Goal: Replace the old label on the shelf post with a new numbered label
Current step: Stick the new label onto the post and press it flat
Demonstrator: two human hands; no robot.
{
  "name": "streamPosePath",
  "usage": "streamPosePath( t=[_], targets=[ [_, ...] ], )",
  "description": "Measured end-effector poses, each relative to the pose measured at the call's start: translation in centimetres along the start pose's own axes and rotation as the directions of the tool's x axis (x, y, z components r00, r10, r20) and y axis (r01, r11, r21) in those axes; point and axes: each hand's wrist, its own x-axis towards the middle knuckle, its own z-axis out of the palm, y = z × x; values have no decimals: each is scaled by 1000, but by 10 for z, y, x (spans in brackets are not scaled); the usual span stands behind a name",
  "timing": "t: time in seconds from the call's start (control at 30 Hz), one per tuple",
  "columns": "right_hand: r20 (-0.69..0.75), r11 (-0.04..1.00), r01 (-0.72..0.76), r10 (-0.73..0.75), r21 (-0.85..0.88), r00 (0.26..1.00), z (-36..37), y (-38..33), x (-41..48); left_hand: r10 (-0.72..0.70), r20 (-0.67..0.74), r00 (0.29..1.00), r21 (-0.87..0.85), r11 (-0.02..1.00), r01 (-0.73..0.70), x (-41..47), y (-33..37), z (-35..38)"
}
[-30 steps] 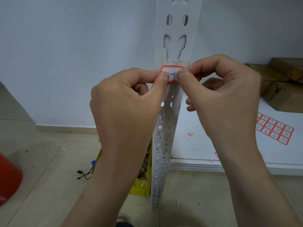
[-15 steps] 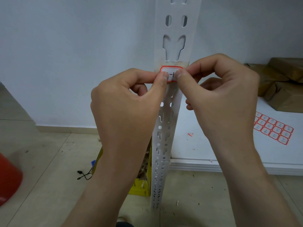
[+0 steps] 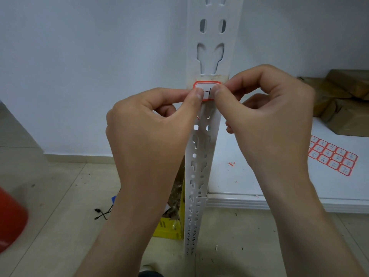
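Two bare hands meet on a white slotted shelf post [image 3: 207, 47] that rises up the middle of the view. The left hand [image 3: 147, 128] and the right hand [image 3: 267, 116] each press a thumb tip against a small red-bordered label [image 3: 207, 85], one at its 9 o'clock end and one at its 3 o'clock end, with the other fingers curled behind the post edges. Pinning both ends at once likely keeps the sticker level and flat while it is smoothed down (the handwritten marks between the thumbs are too small to read). The label sits on the post face just below a keyhole-shaped slot, over a yellowish patch of tape residue [image 3: 219, 77] that peeks out at its 12 o'clock edge, probably where an earlier sticker sat.

At 3 o'clock from the post lies a white shelf board [image 3: 249, 176] holding a sheet of spare red-bordered labels [image 3: 331, 157], a few red scraps, and brown paper-wrapped parcels [image 3: 351, 96] toward 2 o'clock. Below, a beige tiled floor [image 3: 60, 196] is littered with debris; a yellow box [image 3: 171, 228] leans behind the post's foot, a black cable lies beside it, and a blurred red object [image 3: 10, 220] sits at 8 o'clock. A pale wall fills the background.
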Motion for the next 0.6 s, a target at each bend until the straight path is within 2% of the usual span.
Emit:
streamPosePath(
  t=[0.6],
  targets=[
    [4, 1000, -23, 23, 0, 1000, 0, -1, -1, 22, -43, 999, -55, 998, -24, 5, -6, -3]
  ],
)
